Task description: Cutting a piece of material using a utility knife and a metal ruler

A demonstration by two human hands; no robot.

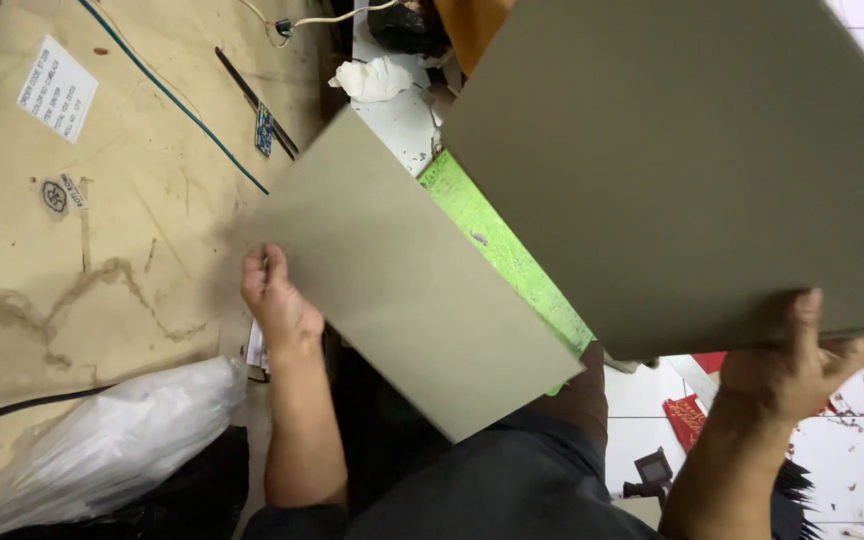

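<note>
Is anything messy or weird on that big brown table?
Yes. The brown table top has a dark wavy stain like a dried spill, plus scratches. A crumpled white rag lies at its far edge. The two grey boards held by the left hand and right hand look undamaged.

both forearms bare to the elbow; dark grey trousers, a brown patch of garment at the lap.
</note>
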